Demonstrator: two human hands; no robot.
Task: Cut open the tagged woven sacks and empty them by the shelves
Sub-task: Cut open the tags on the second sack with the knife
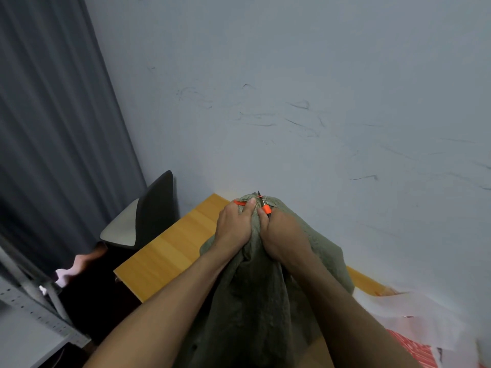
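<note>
We bunch the neck of the olive-green woven sack (255, 301), resting on the yellow wooden surface (170, 248), in our left grip (235, 221) by its orange plastic tag (239, 203); our right grip (284, 232) clasps the orange-handled knife (266, 209). Its blade is near the left thumb; a slip could cut it.

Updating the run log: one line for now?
left hand grips sack neck | right hand holds knife at orange tag | sack on table

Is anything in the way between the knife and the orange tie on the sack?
Only the left hand: its fingers grip the sack over the tie, right beside the knife in the right hand.
</note>
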